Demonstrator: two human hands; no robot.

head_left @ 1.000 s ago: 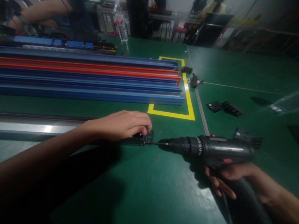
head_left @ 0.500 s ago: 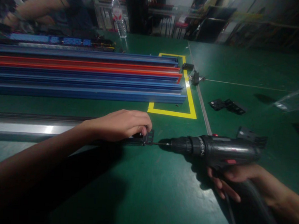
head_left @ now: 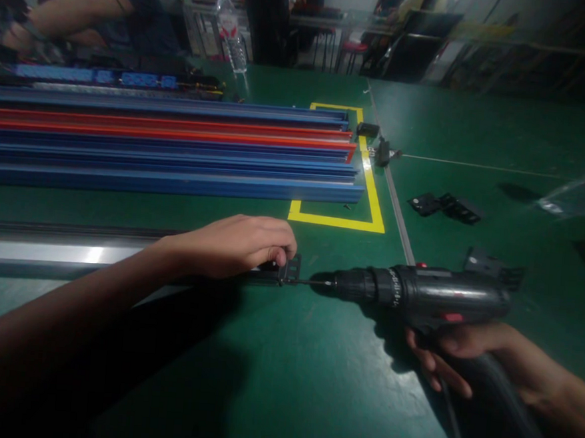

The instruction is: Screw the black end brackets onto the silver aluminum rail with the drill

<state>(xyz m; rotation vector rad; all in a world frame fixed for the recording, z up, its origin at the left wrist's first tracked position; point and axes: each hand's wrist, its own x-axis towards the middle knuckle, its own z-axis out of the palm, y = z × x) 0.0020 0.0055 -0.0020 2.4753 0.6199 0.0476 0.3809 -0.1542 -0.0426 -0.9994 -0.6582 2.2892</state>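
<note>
My left hand [head_left: 245, 246] lies over the right end of a long silver metal profile [head_left: 60, 253], its fingers closed on a small black end bracket [head_left: 293, 267] there. My fingertips partly hide the bracket. From the right, my right hand [head_left: 458, 351] grips a black corded power screwdriver [head_left: 447, 293] by its handle. The tool lies level, pointing left. Its long thin bit [head_left: 313, 282] reaches the bracket's lower edge, where a screw may sit, too small to make out.
Blue and red profiles [head_left: 175, 183] lie behind my left hand, ending inside a yellow tape outline [head_left: 337, 220]. Several black brackets [head_left: 453, 207] rest at the right. A plastic bottle [head_left: 232, 41] stands far back. A person's arm [head_left: 81, 11] is at the upper left.
Almost nothing differs. Both hands, the bracket and the screwdriver keep their places; the person's arm at the upper left has shifted slightly left.
</note>
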